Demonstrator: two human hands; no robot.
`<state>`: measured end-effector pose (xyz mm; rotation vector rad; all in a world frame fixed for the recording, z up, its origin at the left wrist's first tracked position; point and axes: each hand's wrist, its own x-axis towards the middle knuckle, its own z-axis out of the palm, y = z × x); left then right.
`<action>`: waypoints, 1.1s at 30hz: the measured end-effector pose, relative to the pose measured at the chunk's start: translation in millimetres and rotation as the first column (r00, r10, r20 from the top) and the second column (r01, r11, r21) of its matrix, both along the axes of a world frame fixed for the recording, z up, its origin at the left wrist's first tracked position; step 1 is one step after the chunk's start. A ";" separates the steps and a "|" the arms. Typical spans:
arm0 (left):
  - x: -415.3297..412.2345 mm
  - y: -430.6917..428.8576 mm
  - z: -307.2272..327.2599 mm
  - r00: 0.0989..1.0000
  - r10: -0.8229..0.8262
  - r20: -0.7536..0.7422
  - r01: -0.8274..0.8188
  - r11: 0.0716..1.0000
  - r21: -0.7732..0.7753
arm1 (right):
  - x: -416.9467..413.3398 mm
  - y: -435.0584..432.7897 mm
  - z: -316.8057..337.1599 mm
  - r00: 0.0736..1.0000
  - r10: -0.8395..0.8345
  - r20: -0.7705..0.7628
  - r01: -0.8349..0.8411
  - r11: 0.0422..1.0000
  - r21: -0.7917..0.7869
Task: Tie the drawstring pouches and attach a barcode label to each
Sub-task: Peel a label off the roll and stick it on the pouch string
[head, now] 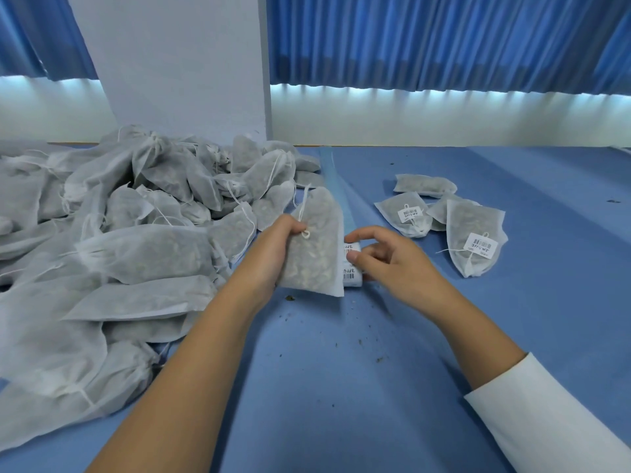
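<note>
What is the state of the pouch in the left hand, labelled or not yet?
Not yet labelled: the pouch in the left hand shows a knotted string but no label on its visible face.

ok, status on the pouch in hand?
Left hand grips tied pouch, no label showing. Right hand at barcode labels, grip unclear. Pouch edge covers part of labels.

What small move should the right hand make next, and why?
Probably peel a label from the label strip beside the pouch: the left hand grips that pouch, string knotted, no label showing, and the right hand is poised at the strip.
</note>
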<state>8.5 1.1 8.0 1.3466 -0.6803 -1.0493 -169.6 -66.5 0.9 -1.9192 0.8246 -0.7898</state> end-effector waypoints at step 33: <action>5.8 -5.0 -6.3 0.995 -0.090 0.039 0.089 0.996 0.020 | -7.3 3.1 3.7 0.971 -0.236 -0.041 0.164 0.777 -0.608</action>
